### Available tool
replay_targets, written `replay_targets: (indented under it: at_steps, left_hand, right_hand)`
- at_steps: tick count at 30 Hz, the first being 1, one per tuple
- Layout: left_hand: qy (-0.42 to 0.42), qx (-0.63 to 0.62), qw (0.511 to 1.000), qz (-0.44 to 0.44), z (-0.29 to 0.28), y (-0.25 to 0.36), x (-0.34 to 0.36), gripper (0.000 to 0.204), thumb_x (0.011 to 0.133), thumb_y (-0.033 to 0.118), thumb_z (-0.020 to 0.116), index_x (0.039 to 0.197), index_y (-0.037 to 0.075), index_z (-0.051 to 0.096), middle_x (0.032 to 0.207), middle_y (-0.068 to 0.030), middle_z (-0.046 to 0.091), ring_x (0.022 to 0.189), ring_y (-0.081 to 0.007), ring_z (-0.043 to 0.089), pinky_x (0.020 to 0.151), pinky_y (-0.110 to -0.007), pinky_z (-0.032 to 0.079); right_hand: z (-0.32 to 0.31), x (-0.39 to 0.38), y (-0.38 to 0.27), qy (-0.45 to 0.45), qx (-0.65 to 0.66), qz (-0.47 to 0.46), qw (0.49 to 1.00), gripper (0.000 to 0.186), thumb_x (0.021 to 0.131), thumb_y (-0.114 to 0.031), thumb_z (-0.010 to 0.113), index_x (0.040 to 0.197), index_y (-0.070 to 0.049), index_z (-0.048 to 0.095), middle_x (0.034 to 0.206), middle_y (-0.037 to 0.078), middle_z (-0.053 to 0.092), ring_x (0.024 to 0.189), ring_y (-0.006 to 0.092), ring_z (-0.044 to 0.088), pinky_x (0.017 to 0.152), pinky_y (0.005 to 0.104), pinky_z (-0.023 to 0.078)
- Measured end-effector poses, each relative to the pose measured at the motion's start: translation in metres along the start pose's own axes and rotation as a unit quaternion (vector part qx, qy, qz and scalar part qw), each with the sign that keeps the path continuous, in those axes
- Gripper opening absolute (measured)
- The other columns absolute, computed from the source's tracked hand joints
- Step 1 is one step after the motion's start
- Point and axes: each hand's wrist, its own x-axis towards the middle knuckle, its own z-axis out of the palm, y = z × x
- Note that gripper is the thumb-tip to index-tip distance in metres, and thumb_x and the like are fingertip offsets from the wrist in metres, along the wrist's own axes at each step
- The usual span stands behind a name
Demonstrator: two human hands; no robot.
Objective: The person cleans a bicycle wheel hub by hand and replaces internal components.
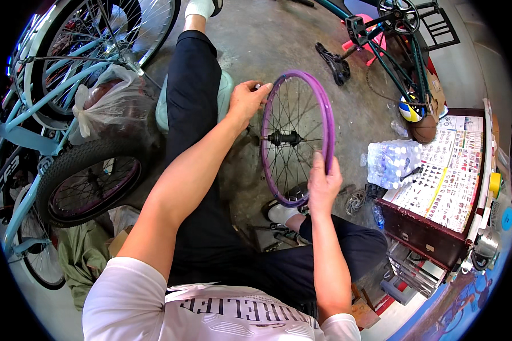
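A bare bicycle wheel with a purple rim (326, 115), dark spokes and a black hub (284, 137) is upright between my legs. My right hand (324, 180) grips the rim's lower right side. Left of the wheel's upper part, my left hand (246, 104) has its fingers closed around a small object, mostly hidden and too small to name. A pale teal seat (224, 85) lies under my left leg.
Bicycles (28, 133), a plastic bag (102, 113) and a fat-tyred wheel (62, 184) stand at left. A dark green frame (375, 54) and black saddle (337, 69) are at upper right. A chest (418, 241) with printed sheets and a bottle pack (392, 165) stands at right.
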Motion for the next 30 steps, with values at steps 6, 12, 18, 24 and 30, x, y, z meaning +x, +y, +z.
replay_targets:
  at_steps: [6,12,18,24,30]
  left_hand:
    - [-0.009,0.060,0.998,0.009,0.003,-0.006,0.002,0.054,0.094,0.030,0.076,0.130,-0.007,0.062,0.103,-0.0072,0.069,0.086,-0.0131,0.066,0.070,-0.028,0.053]
    - [-0.064,0.040,0.997,-0.021,0.015,-0.015,-0.009,0.054,0.095,0.020,0.074,0.137,-0.009,0.056,0.103,-0.0093,0.069,0.087,-0.0143,0.067,0.072,-0.028,0.054]
    - [-0.148,-0.008,0.984,-0.101,0.033,-0.026,-0.024,0.051,0.093,0.005,0.071,0.139,-0.007,0.053,0.105,-0.0117,0.069,0.094,-0.0175,0.070,0.078,-0.031,0.058]
    - [-0.219,0.036,0.965,-0.138,0.045,-0.054,-0.037,0.051,0.090,0.002,0.071,0.138,-0.006,0.054,0.101,-0.0123,0.068,0.088,-0.0190,0.071,0.075,-0.031,0.060]
    - [-0.292,0.077,0.940,-0.157,0.057,-0.071,-0.055,0.047,0.092,0.003,0.070,0.137,-0.003,0.056,0.094,-0.0089,0.067,0.080,-0.0164,0.067,0.069,-0.031,0.058]
  right_hand:
    - [-0.013,0.023,-0.010,0.030,0.115,0.075,0.990,0.026,0.103,-0.033,0.066,0.095,-0.010,0.060,0.062,-0.007,0.042,0.048,0.0021,0.037,0.040,0.0217,0.029]
    - [-0.019,0.048,-0.003,0.071,0.141,0.041,0.987,0.027,0.104,-0.033,0.065,0.107,-0.006,0.064,0.065,-0.005,0.045,0.051,0.0027,0.041,0.042,0.0221,0.032]
    - [-0.020,0.056,0.014,0.076,0.080,0.018,0.994,0.025,0.102,-0.027,0.065,0.110,-0.004,0.062,0.082,0.000,0.054,0.063,0.0070,0.050,0.056,0.0245,0.044]
    - [-0.055,0.086,0.026,0.082,-0.141,0.000,0.987,0.052,0.097,-0.042,0.068,0.121,0.002,0.057,0.100,0.010,0.060,0.088,0.0181,0.054,0.082,0.0350,0.047]
    - [-0.082,0.152,0.039,0.104,-0.167,0.035,0.980,0.043,0.093,-0.032,0.069,0.114,0.004,0.058,0.094,0.009,0.059,0.081,0.0166,0.052,0.074,0.0333,0.045]
